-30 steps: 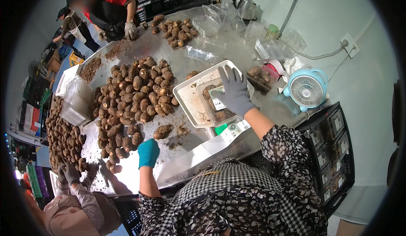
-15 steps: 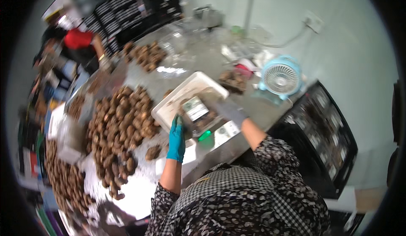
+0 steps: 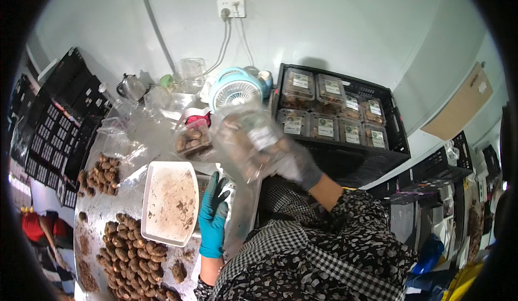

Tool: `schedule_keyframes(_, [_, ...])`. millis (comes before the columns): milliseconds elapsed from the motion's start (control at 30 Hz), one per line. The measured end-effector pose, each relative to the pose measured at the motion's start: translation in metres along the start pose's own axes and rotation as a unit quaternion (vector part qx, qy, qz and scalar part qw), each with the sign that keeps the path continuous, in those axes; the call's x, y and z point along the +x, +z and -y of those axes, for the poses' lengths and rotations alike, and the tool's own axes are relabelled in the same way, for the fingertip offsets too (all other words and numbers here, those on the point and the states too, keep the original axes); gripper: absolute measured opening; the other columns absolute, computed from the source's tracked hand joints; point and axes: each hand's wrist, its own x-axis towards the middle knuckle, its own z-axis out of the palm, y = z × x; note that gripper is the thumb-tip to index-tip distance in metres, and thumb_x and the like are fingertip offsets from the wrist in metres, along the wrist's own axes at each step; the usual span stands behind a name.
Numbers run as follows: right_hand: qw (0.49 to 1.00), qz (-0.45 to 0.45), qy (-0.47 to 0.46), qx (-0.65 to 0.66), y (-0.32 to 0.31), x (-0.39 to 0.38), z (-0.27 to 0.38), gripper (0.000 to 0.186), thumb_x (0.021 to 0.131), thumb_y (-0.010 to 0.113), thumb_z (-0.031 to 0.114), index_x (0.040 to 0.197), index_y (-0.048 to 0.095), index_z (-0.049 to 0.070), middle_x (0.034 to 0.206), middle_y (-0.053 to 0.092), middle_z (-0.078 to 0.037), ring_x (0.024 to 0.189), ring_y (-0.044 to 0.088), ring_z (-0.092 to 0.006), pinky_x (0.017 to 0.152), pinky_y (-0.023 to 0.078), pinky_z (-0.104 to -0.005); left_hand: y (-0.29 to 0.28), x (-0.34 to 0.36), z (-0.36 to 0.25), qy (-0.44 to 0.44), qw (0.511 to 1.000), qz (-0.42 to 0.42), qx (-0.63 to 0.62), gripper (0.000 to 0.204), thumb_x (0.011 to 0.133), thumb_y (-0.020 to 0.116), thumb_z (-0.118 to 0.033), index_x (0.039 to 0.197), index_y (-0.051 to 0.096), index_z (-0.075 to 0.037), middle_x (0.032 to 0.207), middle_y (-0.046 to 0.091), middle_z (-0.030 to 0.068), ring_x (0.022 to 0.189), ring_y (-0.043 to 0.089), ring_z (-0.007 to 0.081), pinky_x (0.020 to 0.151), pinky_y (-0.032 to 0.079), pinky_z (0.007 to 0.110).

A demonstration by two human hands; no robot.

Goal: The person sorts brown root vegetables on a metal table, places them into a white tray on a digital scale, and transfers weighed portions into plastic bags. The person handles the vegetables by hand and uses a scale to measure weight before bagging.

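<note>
Grey-gloved, the right grip (image 3: 303,168) is clasping a clear pack (image 3: 251,139) by its near side; it is no longer lying in the white tray (image 3: 171,193), now freed, left of the loosely spread, seemingly empty left grip (image 3: 213,214).

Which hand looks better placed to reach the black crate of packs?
Probably the right hand: it holds a clear pack near the black crate, while the left hand is farther away, beside the white tray.

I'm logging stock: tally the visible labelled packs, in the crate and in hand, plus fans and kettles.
Labelled packs in crate: 8
Labelled pack in right hand: 1
Fan: 1
Kettle: 1
Total: 11
</note>
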Motion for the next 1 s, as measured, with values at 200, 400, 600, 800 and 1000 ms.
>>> schedule_keyframes(200, [0.816,-0.28,-0.421,-0.279,-0.162,-0.079,0.142,0.059,0.086,0.065,0.023,0.136,0.039,0.005,0.121,0.053,-0.012,0.11,0.052,-0.0253,0.089,0.048,-0.0371,-0.062,-0.019,0.06,-0.118,0.97,-0.197,-0.083,0.03,0.092,0.055,-0.013,0.119,0.057,-0.001,0.107,0.064,0.0142,0.094,0.063,0.0209,0.081,0.053,0.033])
schedule_keyframes(400, [0.658,-0.496,-0.398,-0.403,-0.199,-0.139,0.224,0.058,0.084,0.066,0.022,0.134,0.042,0.006,0.114,0.056,-0.008,0.098,0.056,-0.0192,0.079,0.049,-0.0312,-0.144,-0.082,0.062,-0.103,0.937,-0.323,-0.086,0.032,0.092,0.053,-0.017,0.122,0.056,-0.003,0.101,0.065,0.0126,0.081,0.063,0.0197,0.074,0.052,0.032])
schedule_keyframes(600, [0.677,-0.572,-0.299,-0.354,-0.209,-0.108,0.261,0.06,0.086,0.065,0.028,0.136,0.04,0.008,0.111,0.059,-0.008,0.093,0.058,-0.0198,0.071,0.051,-0.0318,-0.157,-0.093,0.025,-0.056,0.926,-0.369,-0.056,0.036,0.092,0.05,-0.018,0.124,0.055,-0.003,0.101,0.063,0.0083,0.082,0.059,0.0157,0.075,0.048,0.027])
schedule_keyframes(800, [0.559,-0.531,-0.191,-0.607,-0.308,-0.086,0.309,0.041,0.095,0.042,0.024,0.13,0.047,0.002,0.133,0.047,-0.016,0.115,0.049,-0.0279,0.095,0.039,-0.0353,-0.163,-0.119,0.046,-0.069,0.896,-0.426,-0.103,0.034,0.089,0.054,-0.016,0.12,0.055,-0.002,0.105,0.064,0.0103,0.086,0.062,0.0189,0.078,0.05,0.031])
schedule_keyframes(1000, [0.44,-0.56,0.067,-0.699,-0.228,-0.08,0.276,0.05,0.093,0.049,0.037,0.131,0.047,0.004,0.124,0.055,-0.015,0.108,0.056,-0.0288,0.087,0.047,-0.0374,-0.152,-0.131,0.043,-0.056,0.898,-0.396,-0.184,0.03,0.09,0.055,-0.015,0.116,0.056,0.0,0.095,0.065,0.0104,0.082,0.063,0.0203,0.075,0.051,0.031])
